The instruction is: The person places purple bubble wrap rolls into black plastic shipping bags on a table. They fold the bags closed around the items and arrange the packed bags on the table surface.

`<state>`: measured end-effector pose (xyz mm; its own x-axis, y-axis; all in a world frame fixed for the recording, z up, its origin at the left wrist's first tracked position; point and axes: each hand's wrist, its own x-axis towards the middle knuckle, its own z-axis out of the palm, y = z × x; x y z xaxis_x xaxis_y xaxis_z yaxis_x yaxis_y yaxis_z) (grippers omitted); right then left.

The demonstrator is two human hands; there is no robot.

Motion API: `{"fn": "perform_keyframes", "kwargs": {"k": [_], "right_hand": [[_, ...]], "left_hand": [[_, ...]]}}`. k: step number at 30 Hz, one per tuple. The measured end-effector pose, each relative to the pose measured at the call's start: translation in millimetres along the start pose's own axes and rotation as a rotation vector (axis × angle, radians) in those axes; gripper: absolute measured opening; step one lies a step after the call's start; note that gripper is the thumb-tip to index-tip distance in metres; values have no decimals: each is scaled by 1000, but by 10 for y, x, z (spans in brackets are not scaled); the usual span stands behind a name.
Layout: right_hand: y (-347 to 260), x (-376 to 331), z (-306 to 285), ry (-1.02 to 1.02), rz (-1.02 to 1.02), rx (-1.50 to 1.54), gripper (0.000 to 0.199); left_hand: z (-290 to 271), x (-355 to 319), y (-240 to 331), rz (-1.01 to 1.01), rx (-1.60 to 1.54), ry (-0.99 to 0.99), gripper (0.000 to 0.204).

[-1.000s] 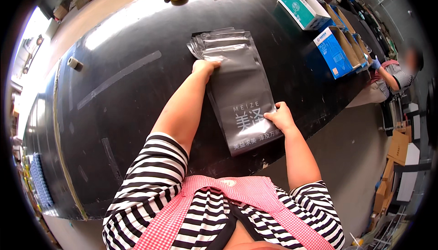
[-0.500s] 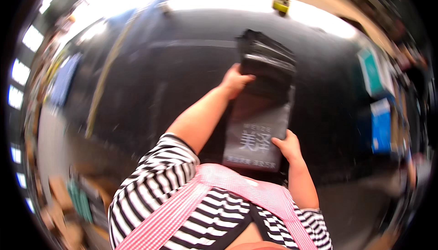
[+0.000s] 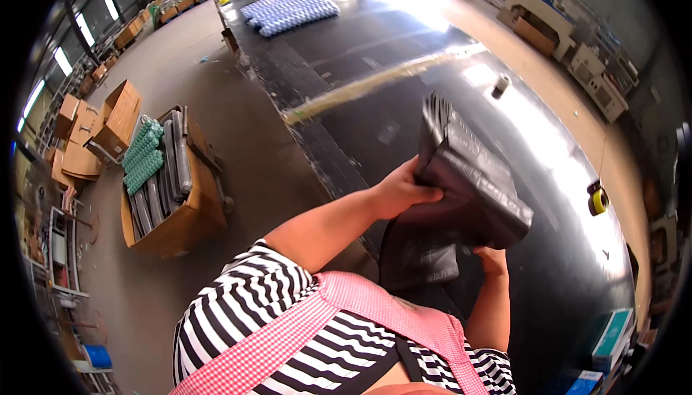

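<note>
At the left hand (image 3: 405, 190), gripping the bags (image 3: 479, 182) by their left side with thumb uppermost, over the table (image 3: 346, 132). At the right hand (image 3: 494, 261), sitting just below the bend, partly hidden; being unable to tell grip from touch. Holding them rightward of the left hand, with the upper part's long axis slanting from far left to near right, its near end closer to the right hand. Farther right, noting tape (image 3: 598, 201).

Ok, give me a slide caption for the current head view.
Left hand grips a bent stack of dark bags over a black table, right hand at the stack's near edge.
</note>
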<state>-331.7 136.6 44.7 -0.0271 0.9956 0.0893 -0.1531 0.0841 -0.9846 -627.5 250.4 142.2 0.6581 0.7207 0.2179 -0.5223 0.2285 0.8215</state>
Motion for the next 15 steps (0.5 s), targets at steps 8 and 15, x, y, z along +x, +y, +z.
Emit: {"fn": "perform_keyframes", "kwargs": {"k": [8,15], "right_hand": [[-193,1600,2474,-250,-104,120,62],[-320,2712,4082,-564,-180,182,52]], "left_hand": [[-1811,-1163,1757,115,-83,145,41],[-3026,-1674,2902,272,78,379,42]]}}
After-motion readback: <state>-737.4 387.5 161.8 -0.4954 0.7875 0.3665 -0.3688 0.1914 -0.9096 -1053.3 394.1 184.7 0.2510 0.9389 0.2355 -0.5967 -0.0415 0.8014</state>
